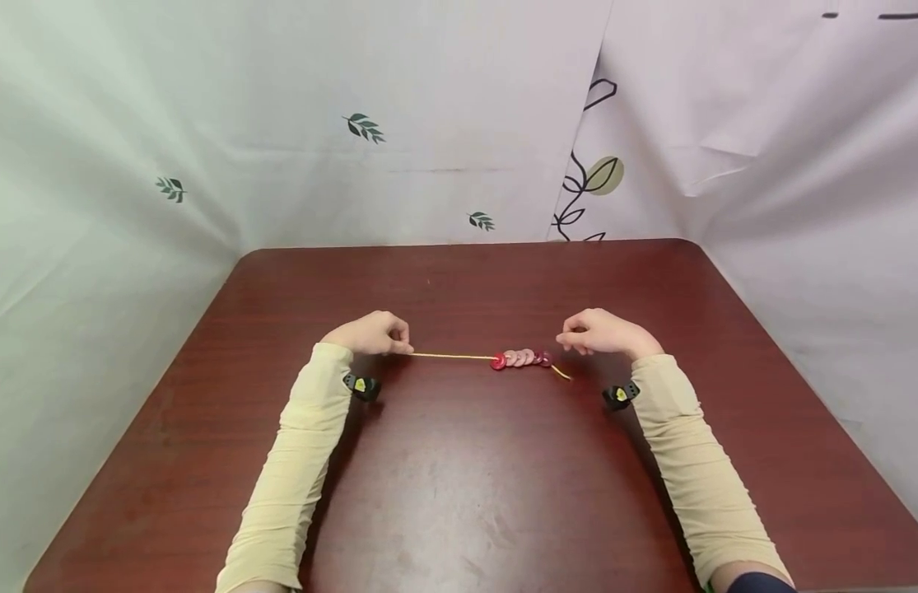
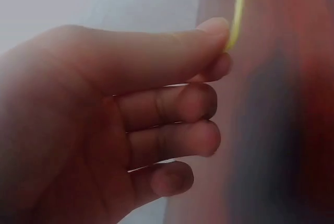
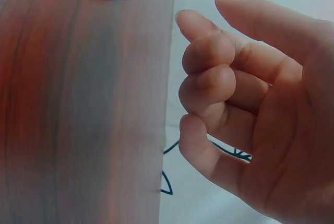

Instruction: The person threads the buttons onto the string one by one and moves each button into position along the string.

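My left hand [image 1: 371, 333] pinches one end of a yellow string [image 1: 451, 356] between thumb and forefinger. In the left wrist view the string [image 2: 238, 10] rises from those fingertips. It runs fairly straight to a row of round button-like discs threaded on it: a red disc [image 1: 498, 361] nearest the left hand, several pink discs [image 1: 519, 358], then dark red discs [image 1: 545, 359]. Past them a short string tail [image 1: 561, 373] sticks out to the right. My right hand [image 1: 605, 331] is apart from the string, just right of the tail, its fingers loosely bent and holding nothing.
The reddish-brown table [image 1: 488, 461] lies under both arms. A white curtain with leaf prints [image 1: 429, 99] hangs behind it and at both sides. A small dark wrist device [image 1: 364, 387] is strapped to the left wrist, and a matching device [image 1: 619, 396] to the right.
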Demonstrator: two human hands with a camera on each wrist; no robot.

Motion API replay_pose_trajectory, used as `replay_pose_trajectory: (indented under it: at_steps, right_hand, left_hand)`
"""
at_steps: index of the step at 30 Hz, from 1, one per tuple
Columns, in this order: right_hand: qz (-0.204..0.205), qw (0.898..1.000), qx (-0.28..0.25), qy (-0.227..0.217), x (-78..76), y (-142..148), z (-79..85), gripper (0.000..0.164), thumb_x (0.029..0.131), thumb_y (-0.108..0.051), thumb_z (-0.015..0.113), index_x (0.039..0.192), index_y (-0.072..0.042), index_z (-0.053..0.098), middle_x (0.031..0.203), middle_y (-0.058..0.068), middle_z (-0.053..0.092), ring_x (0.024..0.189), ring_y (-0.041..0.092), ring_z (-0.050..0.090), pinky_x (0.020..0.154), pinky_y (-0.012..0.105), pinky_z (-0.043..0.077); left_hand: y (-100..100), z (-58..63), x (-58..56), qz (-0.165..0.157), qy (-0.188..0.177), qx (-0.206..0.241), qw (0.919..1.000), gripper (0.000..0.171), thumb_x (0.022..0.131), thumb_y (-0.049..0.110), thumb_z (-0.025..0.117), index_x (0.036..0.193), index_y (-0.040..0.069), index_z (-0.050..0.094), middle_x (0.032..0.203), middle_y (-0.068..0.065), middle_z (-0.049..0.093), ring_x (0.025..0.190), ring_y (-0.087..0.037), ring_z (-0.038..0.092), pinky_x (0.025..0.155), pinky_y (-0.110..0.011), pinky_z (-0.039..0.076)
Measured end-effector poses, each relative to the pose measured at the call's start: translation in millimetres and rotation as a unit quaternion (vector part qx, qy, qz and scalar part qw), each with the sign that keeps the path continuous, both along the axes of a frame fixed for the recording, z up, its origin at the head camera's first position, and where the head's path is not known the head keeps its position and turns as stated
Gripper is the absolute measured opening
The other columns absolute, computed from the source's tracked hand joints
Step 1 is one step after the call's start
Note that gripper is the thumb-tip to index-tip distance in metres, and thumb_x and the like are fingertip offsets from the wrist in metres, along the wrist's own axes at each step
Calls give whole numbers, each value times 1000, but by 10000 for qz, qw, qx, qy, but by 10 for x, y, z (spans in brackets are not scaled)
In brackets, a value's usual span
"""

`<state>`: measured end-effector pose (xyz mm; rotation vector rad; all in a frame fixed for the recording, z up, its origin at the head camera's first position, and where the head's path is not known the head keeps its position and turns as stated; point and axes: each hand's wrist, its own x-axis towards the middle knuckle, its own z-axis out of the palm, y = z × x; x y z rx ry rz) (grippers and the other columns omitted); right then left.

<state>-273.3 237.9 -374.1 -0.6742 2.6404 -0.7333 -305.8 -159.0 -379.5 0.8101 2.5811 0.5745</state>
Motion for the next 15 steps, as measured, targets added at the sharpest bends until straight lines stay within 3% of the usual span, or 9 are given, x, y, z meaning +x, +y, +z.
replay_pose_trajectory:
  at_steps: [8, 15]
  right_hand:
    - [347, 9991, -96, -241, 14, 34, -1, 20, 95, -19, 58, 80, -7, 65, 59, -3, 54, 56, 13, 54, 58, 25, 44]
    - [292, 9995, 40, -111, 8, 44, 34, 16, 94, -17, 59, 83, -7, 66, 63, 1, 57, 61, 18, 56, 64, 28, 44]
  left_hand:
    - [-26, -116, -14, 54, -288, -106, 9995, 18, 88, 21, 70, 75, 11, 61, 65, 6, 53, 59, -9, 48, 61, -24, 41]
    - [-16, -27, -54, 217, -309, -376, 9986, 20, 88, 24, 70, 75, 11, 61, 64, 5, 52, 59, -10, 49, 61, -24, 41]
